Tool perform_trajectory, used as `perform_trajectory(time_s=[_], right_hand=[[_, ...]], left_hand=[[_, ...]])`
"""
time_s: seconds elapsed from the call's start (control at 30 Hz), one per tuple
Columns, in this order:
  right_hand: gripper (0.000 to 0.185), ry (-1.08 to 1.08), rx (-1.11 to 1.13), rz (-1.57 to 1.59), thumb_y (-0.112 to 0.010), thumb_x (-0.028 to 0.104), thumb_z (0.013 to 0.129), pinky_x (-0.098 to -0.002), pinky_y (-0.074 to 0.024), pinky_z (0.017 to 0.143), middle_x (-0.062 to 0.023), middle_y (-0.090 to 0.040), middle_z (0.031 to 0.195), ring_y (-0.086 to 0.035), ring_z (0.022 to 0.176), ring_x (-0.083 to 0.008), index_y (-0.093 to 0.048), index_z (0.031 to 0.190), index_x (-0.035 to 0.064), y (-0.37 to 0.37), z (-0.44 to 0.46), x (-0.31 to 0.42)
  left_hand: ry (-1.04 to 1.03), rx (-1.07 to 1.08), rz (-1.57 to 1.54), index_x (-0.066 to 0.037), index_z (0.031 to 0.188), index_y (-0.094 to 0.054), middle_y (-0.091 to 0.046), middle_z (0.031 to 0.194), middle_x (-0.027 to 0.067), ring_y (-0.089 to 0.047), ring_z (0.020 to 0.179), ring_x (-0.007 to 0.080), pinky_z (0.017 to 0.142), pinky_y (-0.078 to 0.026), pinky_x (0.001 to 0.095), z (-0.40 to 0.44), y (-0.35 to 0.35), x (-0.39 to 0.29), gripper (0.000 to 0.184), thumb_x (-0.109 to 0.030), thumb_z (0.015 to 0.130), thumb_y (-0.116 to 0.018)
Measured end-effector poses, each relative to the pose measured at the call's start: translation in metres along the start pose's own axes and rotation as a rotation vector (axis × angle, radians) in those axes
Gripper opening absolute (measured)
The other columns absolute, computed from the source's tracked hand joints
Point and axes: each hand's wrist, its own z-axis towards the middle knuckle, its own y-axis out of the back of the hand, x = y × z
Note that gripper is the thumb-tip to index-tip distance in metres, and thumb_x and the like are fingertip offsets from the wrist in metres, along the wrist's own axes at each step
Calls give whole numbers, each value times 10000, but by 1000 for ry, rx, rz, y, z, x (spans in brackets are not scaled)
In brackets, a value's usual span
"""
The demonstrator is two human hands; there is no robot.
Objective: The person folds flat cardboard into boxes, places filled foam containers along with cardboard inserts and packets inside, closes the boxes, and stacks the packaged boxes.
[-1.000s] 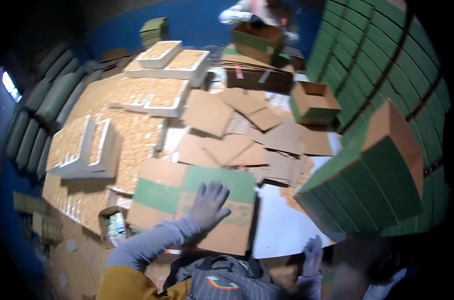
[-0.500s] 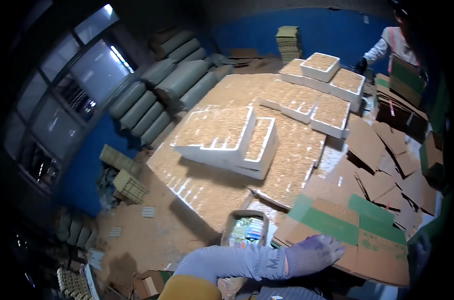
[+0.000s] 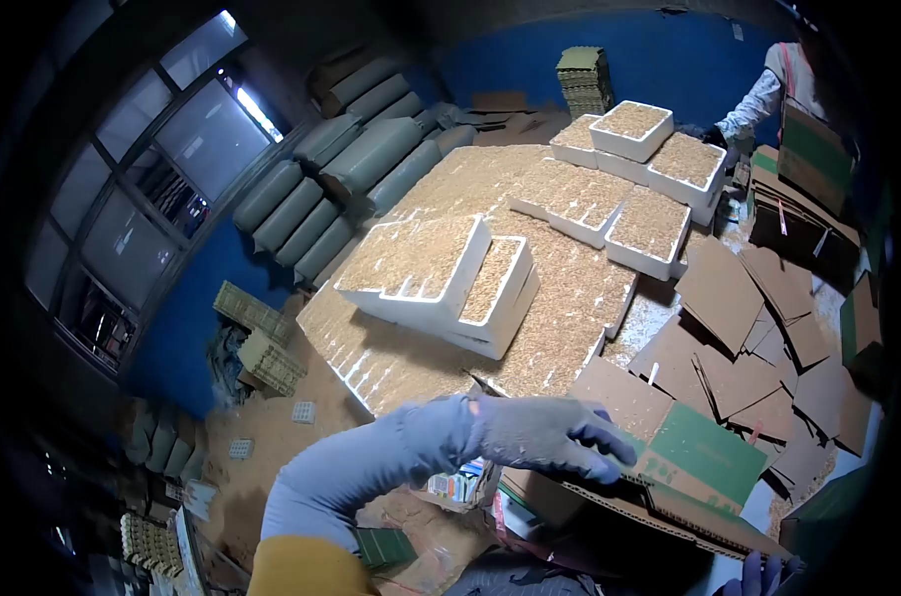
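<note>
My left hand (image 3: 545, 435), in a greyish-purple glove, hovers at the left edge of a cardboard box (image 3: 704, 447) with green bands. Its fingers are bent but apart, and nothing shows between them; whether the fingertips touch the cardboard is hard to tell. The box is partly folded, with a dark opening facing me. At the bottom right, my right hand (image 3: 758, 576), in a purple glove, has its fingers at the box's near right corner and seems to grip it; the palm is out of view. Below my left forearm, a carton (image 3: 460, 487) holds small colourful packets.
White foam trays (image 3: 500, 338) full of tan grains cover the large block ahead, some stacked. Flattened cardboard sheets (image 3: 758, 368) lie on the right. A co-worker (image 3: 758, 109) stands at the far right. Grey-green sacks (image 3: 371, 154) are piled by the windows.
My left hand has moved left and up from lying on the cardboard. The box has tilted and its dark opening now shows. My right hand has come more clearly into view at its corner.
</note>
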Motion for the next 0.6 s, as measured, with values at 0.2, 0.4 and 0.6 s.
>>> perform_trajectory(time_s=[0.2, 0.4, 0.6], right_hand=[[488, -357, 159, 151, -281, 451, 975, -411, -375, 992, -86, -520, 869, -527, 889, -244, -573, 926, 64, -6, 42, -26], [242, -126, 1079, 869, -495, 299, 925, -337, -460, 763, -53, -593, 927, -580, 795, -217, -608, 1009, 103, 8, 121, -9], [248, 231, 620, 578, -585, 110, 846, -380, -495, 833, -168, -602, 1042, -564, 1001, -331, -587, 1087, 51, -28, 64, 16]], left_hand=[[16, -527, 897, -146, 1459, -322, -559, 795, 111, -578, 579, 230, 574, -519, 367, 0, -35, -47, 593, -348, 948, -544], [-564, -351, 908, -113, 1443, -311, -593, 796, 59, -592, 629, 191, 565, -522, 354, 14, -68, -22, 595, -171, 887, -515], [-646, -830, 1256, -85, 1486, -181, -235, 1504, 204, -264, 1391, 365, 1118, -213, 608, 110, -92, 34, 917, -425, 775, -649]])
